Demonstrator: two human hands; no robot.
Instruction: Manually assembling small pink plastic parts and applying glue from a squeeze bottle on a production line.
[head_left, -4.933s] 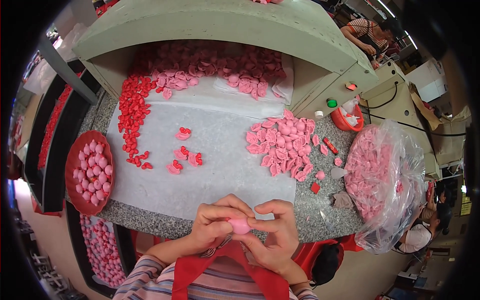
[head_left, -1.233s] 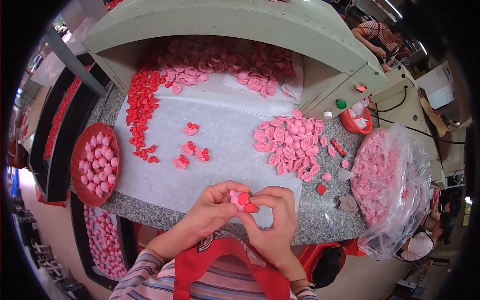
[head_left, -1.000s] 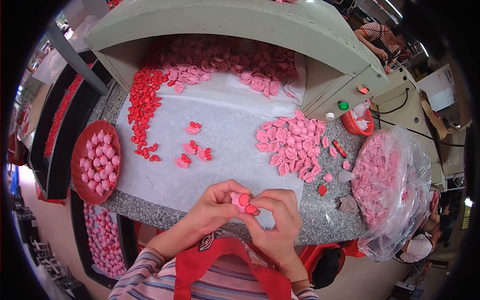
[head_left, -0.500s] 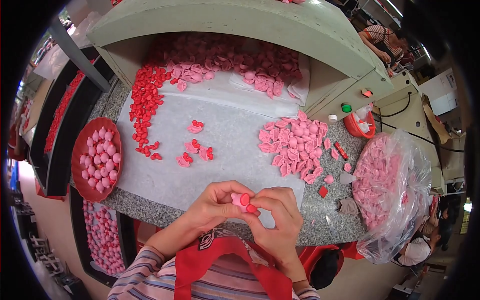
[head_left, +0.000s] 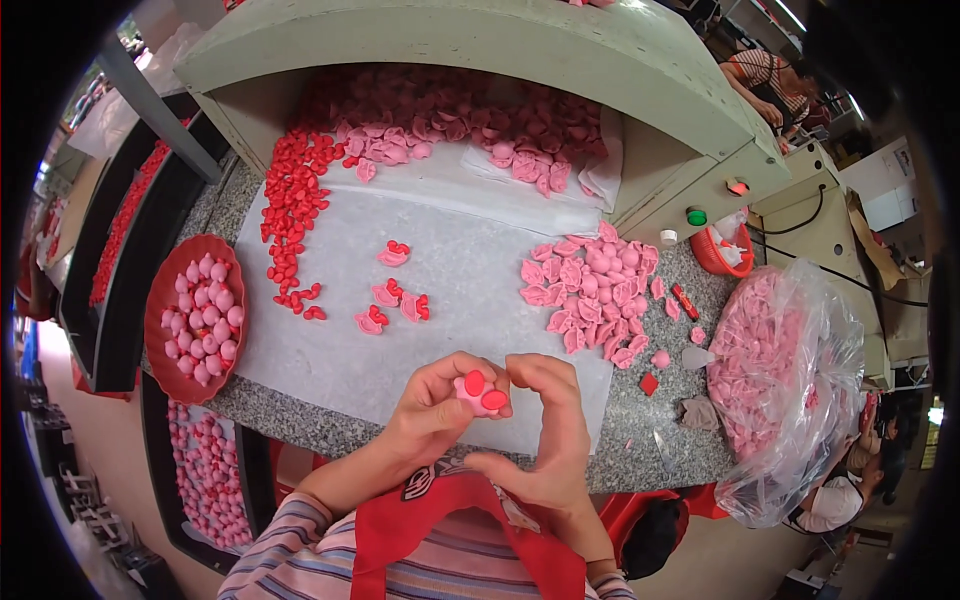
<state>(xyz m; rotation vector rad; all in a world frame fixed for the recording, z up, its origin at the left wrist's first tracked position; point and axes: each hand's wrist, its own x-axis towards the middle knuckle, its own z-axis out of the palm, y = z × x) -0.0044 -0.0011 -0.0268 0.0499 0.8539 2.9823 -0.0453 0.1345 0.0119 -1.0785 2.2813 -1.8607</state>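
Observation:
Between the fingers of my left hand point(head_left: 432, 405) is a small pink piece with two red oval parts point(head_left: 470, 393) on it. Just to its right, my right hand point(head_left: 548, 425) is open, thumb and fingers apart, with nothing in it. Farther off on the white sheet point(head_left: 330, 350) lie several pink shell pieces joined with red parts point(head_left: 396, 300). Loose red pieces point(head_left: 290, 205) spread down the sheet's left side. A heap of pink shell pieces point(head_left: 590, 285) lies toward the right.
A red scalloped dish point(head_left: 158, 345) of pink balls stands at the left, beside black trays point(head_left: 160, 450). A pale green hooded box point(head_left: 470, 45) spans the back over more pink pieces. At right are a clear plastic bag point(head_left: 830, 340) of pink pieces and a small red basket point(head_left: 708, 252).
My right hand has let go of the pink piece and opened, moving slightly away to the right. The piece has turned in my left hand, showing both red ovals.

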